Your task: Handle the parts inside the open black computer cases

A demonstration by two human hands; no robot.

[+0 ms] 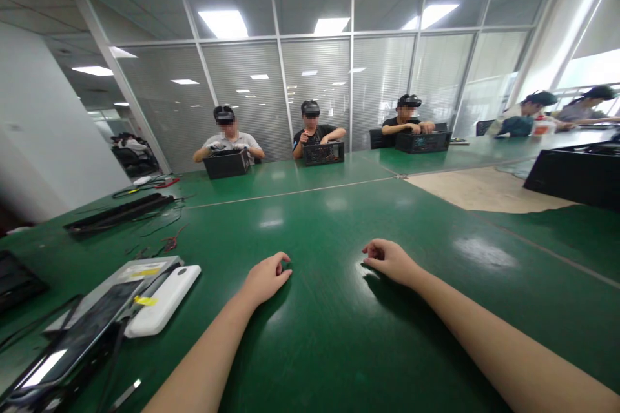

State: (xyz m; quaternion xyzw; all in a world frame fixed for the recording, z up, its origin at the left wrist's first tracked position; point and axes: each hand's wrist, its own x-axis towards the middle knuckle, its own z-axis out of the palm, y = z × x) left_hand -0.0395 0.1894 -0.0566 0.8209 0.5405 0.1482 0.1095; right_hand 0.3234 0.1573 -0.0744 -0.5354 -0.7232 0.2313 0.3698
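Observation:
My left hand (268, 279) rests on the green tabletop (320, 335), fingers loosely curled and the thumb apart from them. Nothing is in it. Across from it, my right hand (390, 261) is bent the same way at or just above the surface, also holding nothing, with a gap between thumb and fingers. A stretch of table lies between the two hands. Nearest to my left hand is a white power bank-like block (165, 302) with a yellow tag. Beside that block lies a dark-screened phone (94, 329) with black cables.
A long black strip-like part (121, 214) and loose wires (169, 244) lie at the left. Across the table, several people work at black computer cases (227, 164). Another black case (574, 177) stands at the right, near a beige bare patch (475, 188) of tabletop.

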